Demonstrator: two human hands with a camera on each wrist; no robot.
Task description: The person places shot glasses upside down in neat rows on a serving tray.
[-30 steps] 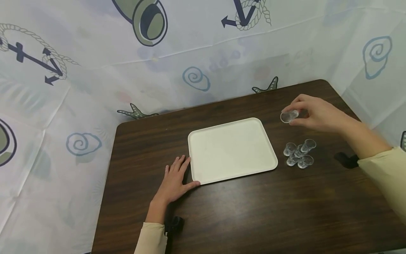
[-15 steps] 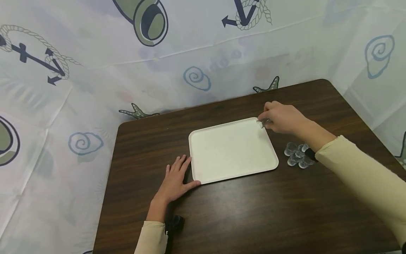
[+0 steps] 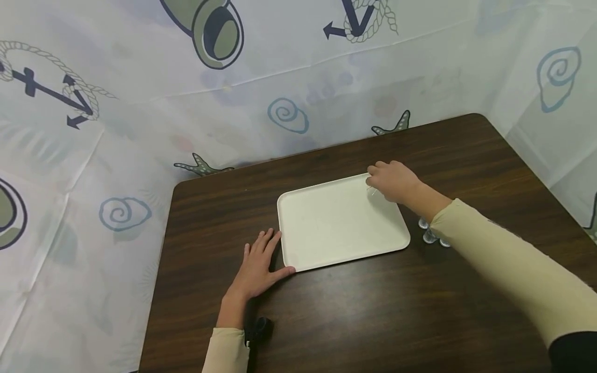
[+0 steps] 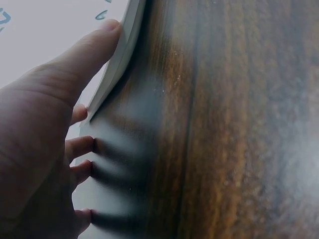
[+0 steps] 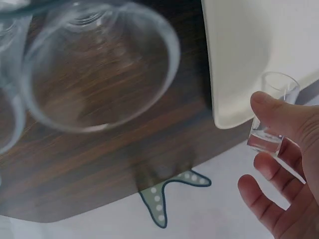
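A small clear shot glass (image 5: pixel 273 114) is pinched between the thumb and fingers of my right hand (image 3: pixel 393 181), over the far right corner of the cream tray (image 3: pixel 336 223). In the right wrist view its thick base points toward the wall side and its rim the other way. The head view shows little of that glass behind the fingers. At the tray's near left corner my left hand (image 3: pixel 254 269) lies with fingers spread. Its thumb (image 4: pixel 94 47) touches the tray's rim, and the other fingertips are along the left edge.
Several more shot glasses (image 3: pixel 429 237) stand clustered on the dark wood table (image 3: pixel 354 316) right of the tray, partly behind my right sleeve. One glass (image 5: pixel 99 127) looms close to the right wrist camera. A printed cloth (image 3: pixel 242 119) hangs behind the table.
My right hand has carried the shot glass leftward from beyond the tray's right side to over its far right corner. The left hand and the tray have stayed put.
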